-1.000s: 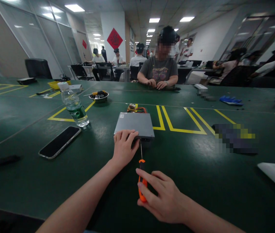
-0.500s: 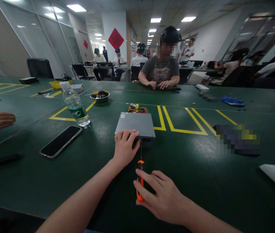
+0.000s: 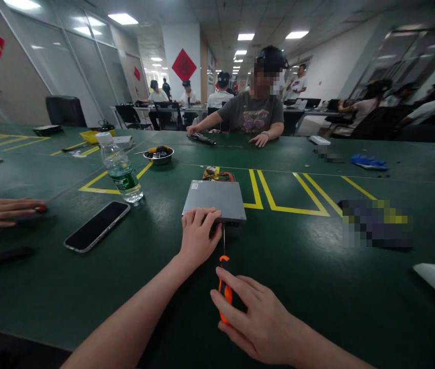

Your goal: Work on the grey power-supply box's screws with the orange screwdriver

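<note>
A grey metal box [image 3: 221,197] lies flat on the green bench [image 3: 297,271] straight ahead of the person, its coloured wires [image 3: 221,176] bunched behind the far edge, which leaves the near face unobstructed. The left hand [image 3: 199,231] is curled over the near edge, fingers on top and thumb down by the front, probably to brace the box against sliding or twisting. The right hand [image 3: 246,305] has its fingers closed lightly around the handle of an orange-and-black screwdriver [image 3: 228,293]; that loose fingertip hold seems suited to turning it. The shaft points away from the person, in line with the near face, though whether the tip sits in a screw cannot be made out. The phone [image 3: 97,226] and water bottle [image 3: 125,177] stand off to the left, apart from both hands.
</note>
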Action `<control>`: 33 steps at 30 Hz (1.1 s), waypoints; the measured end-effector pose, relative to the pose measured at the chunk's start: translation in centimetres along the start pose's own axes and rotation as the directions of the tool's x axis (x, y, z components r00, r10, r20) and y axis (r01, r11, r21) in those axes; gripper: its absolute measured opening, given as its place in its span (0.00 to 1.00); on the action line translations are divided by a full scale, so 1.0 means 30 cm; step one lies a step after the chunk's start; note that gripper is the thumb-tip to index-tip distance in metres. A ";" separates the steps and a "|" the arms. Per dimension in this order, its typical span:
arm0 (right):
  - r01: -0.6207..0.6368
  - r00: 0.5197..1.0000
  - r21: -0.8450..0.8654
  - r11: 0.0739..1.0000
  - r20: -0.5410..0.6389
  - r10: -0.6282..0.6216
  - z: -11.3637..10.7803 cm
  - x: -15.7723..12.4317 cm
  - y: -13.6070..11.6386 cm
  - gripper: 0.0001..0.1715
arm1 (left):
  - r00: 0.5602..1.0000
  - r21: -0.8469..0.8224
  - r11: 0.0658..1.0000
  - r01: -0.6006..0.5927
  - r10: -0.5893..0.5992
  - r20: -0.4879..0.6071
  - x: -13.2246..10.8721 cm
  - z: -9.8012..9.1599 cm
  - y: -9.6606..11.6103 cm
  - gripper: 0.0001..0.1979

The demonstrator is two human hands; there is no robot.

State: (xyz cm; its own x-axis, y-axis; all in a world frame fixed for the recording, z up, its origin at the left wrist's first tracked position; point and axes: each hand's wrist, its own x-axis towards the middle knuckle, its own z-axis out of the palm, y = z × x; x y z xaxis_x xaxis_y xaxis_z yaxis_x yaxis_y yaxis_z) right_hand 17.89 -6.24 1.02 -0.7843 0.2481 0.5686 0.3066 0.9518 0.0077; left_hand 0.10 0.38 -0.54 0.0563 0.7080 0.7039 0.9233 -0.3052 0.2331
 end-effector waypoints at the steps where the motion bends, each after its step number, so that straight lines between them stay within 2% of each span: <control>1: 0.000 1.000 -0.005 1.000 -0.021 0.000 0.000 0.001 0.001 0.15 | 1.000 -0.003 1.000 0.000 0.000 0.002 0.000 0.000 0.000 0.12; 5: 0.036 0.991 0.016 0.999 -0.132 -0.034 0.006 -0.009 0.009 0.10 | 1.000 -0.005 1.000 -0.002 0.002 -0.003 -0.001 0.005 -0.003 0.12; 8: 0.037 0.990 0.022 0.999 -0.137 -0.034 0.014 -0.017 0.012 0.08 | 1.000 -0.005 1.000 -0.003 0.003 -0.009 -0.001 0.010 -0.005 0.12; 14: -0.002 0.992 0.003 1.000 -0.129 0.002 0.024 -0.005 0.002 0.13 | 1.000 0.002 1.000 0.001 -0.001 -0.012 -0.002 0.009 -0.003 0.11; 20: 0.020 0.983 0.034 0.999 -0.184 -0.013 0.034 0.012 0.007 0.18 | 1.000 0.000 1.000 -0.001 0.001 -0.009 -0.001 0.005 0.000 0.11; 25: 0.015 0.985 0.036 0.999 -0.173 -0.008 0.025 -0.001 0.016 0.17 | 1.000 -0.004 1.000 0.000 0.000 0.001 0.000 0.001 0.003 0.11; 30: 0.156 0.964 0.010 0.988 -0.220 -0.150 -0.012 -0.035 0.017 0.16 | 1.000 -0.005 1.000 0.008 -0.008 -0.004 0.000 0.004 0.004 0.11; 33: 0.174 0.947 -0.015 0.985 -0.270 -0.172 -0.033 -0.050 0.029 0.13 | 1.000 -0.005 1.000 0.006 -0.006 0.010 0.000 0.005 0.001 0.11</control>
State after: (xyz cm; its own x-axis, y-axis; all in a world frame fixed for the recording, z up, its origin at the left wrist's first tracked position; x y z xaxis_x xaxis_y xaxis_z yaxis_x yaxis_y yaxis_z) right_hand 19.87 -5.95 0.99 -0.6501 0.0227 0.7595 0.1731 0.9777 0.1190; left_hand 0.18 0.46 -0.63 0.0544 0.7160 0.6960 0.9218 -0.3039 0.2406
